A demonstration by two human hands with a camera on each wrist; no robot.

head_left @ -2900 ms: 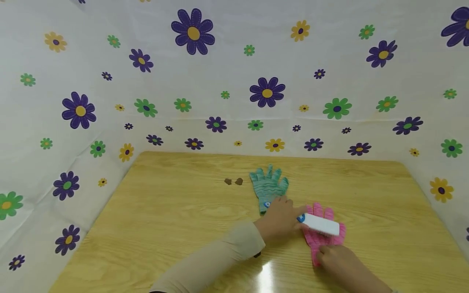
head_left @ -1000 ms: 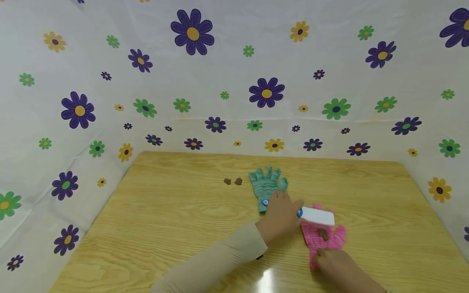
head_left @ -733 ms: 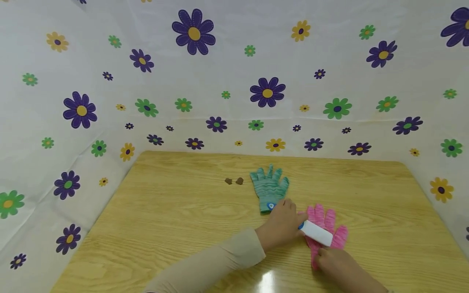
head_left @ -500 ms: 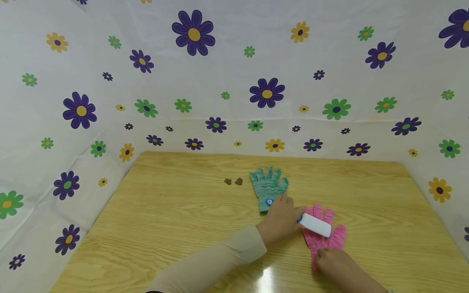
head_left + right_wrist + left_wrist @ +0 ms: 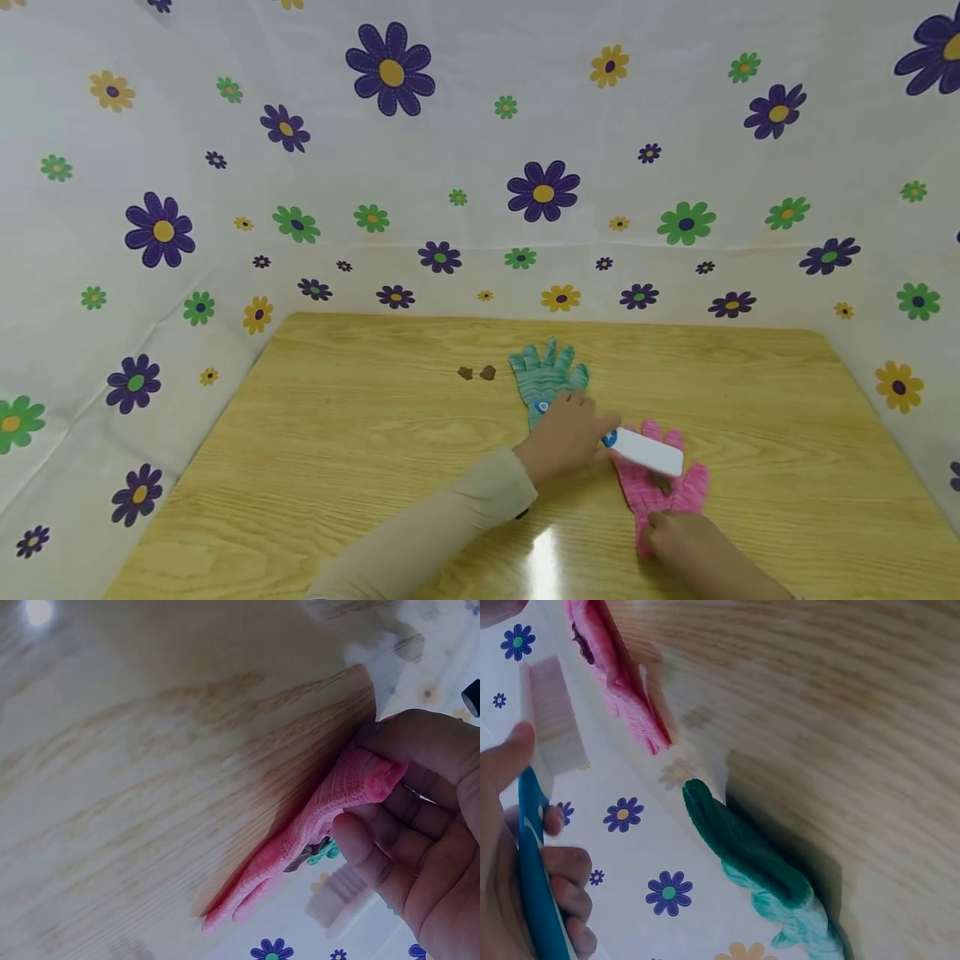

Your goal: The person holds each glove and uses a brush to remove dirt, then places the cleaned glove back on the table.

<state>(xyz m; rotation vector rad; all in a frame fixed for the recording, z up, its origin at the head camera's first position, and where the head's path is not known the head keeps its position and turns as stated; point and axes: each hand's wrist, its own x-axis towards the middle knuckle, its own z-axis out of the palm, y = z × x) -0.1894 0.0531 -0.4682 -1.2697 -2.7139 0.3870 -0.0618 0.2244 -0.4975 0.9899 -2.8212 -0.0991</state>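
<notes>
My left hand [image 5: 562, 437] grips the blue handle of a white-headed brush [image 5: 647, 452], bristles downward. The left wrist view shows the bristles [image 5: 559, 720] raised off the pink knitted glove [image 5: 633, 487]. That glove lies on the table, fingers pointing away, with a dark brown patch [image 5: 662, 483] on its palm, partly covered by the brush head in the head view. With thumb and fingers my right hand [image 5: 697, 542] pinches the glove's cuff [image 5: 367, 776]. Just beyond my left hand lies a green knitted glove [image 5: 540, 379], its cuff partly hidden.
Two small brown pieces [image 5: 487, 372] sit on the wooden table [image 5: 360, 433], left of the green glove. A white flower-printed cloth [image 5: 450, 150] rises behind the table and along both sides.
The brush passes back and forth over the pink glove's palm. Since half a second ago its head has risen slightly, uncovering part of the brown patch. My right hand stays at the cuff.
</notes>
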